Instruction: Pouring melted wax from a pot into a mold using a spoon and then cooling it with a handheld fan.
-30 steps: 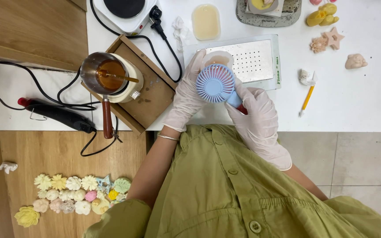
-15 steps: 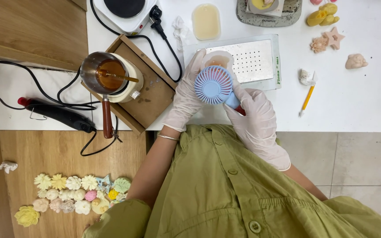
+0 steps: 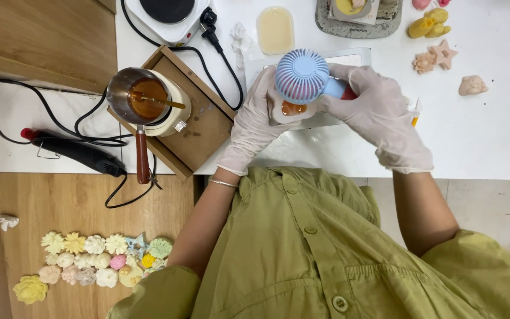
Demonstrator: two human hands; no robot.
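Both hands gloved, raised over the white table [image 3: 491, 142] edge. Right hand [image 3: 382, 115] comes in from 5 o'clock, forearm bare, fingers wrapped tight round the handle of a small blue fan [image 3: 302, 75]; fan head sits at the hand's 9 o'clock, grille facing up toward the camera. Left hand [image 3: 254, 121] comes in from 7 o'clock, bracelet at the wrist, fingers curled under and against a small white mould [image 3: 290, 110] holding amber liquid. The mould lies directly beneath the fan head, at about 6 o'clock of it, touching the left fingertips.

Metal pot [image 3: 134, 97] of amber liquid with a stick in it stands on a wooden tray [image 3: 205, 133], at 9 o'clock of the left hand, well apart.

Hard to make out: fan hides most of the mould; right palm covers the fan handle. The clear tray [image 3: 349, 59] behind the fan is mostly blocked. Hot plate [image 3: 166, 15] is cut off at the top edge.
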